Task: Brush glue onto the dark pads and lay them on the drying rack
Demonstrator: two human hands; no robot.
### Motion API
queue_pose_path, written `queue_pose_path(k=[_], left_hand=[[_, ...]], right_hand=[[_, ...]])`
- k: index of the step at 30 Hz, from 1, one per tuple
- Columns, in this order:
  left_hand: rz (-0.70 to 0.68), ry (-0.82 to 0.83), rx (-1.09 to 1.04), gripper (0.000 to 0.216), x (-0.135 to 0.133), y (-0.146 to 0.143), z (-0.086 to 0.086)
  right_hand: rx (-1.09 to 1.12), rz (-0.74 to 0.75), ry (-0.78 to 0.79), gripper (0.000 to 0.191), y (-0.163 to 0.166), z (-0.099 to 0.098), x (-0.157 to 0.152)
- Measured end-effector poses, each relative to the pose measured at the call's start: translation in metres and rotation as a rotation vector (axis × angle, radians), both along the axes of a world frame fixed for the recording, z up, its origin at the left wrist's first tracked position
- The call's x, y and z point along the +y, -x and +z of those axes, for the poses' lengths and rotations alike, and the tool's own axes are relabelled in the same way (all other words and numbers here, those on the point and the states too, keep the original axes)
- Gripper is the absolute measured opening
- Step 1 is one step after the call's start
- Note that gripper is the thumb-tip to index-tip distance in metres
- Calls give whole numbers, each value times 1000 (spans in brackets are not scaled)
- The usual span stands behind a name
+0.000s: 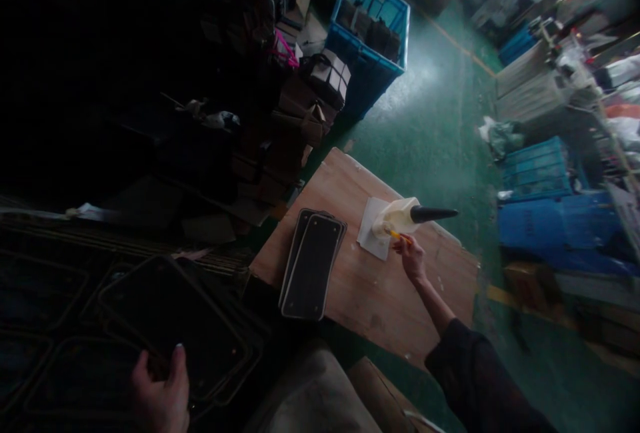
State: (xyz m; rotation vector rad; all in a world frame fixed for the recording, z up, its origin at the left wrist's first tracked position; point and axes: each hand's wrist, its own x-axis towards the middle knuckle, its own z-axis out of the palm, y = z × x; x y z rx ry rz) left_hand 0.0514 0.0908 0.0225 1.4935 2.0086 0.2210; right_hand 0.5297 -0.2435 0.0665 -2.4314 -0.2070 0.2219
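In my right hand (413, 259) is a slim orange-yellow handle (399, 235), with my fingers closed round it; it looks like a small brush. Its far end is at an opening in a cream plastic container (395, 215) with a long black tapered spout. A pale flat sheet (371, 236) lies under that container. My left hand (163, 389) is low on the left, thumb and fingers apart, at the near edge of a dark rounded panel (173, 319). Similar dark panels (313, 266) are stacked on the wooden table.
The wooden table (360, 293) stands ahead of me. More dark panels (43, 293) lie in shadow at left. Beyond are stacked boxes (327, 76) and a blue crate (367, 53). A blue bin (555, 226) stands across the green floor (435, 139).
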Motion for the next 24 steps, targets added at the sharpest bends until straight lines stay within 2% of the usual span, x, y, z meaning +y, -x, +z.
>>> queue_pose_path(k=[4, 7, 18, 24], left_hand=[[-10, -51, 80, 75, -2, -3, 3], [-5, -67, 80, 67, -2, -3, 7], [124, 71, -30, 55, -8, 9, 14], [106, 133, -32, 48, -21, 15, 21]], right_hand=[[37, 27, 45, 67, -13, -15, -1], [63, 55, 68, 67, -16, -17, -3], [30, 295, 193, 40, -5, 13, -21], [38, 233, 159, 42, 11, 26, -39]])
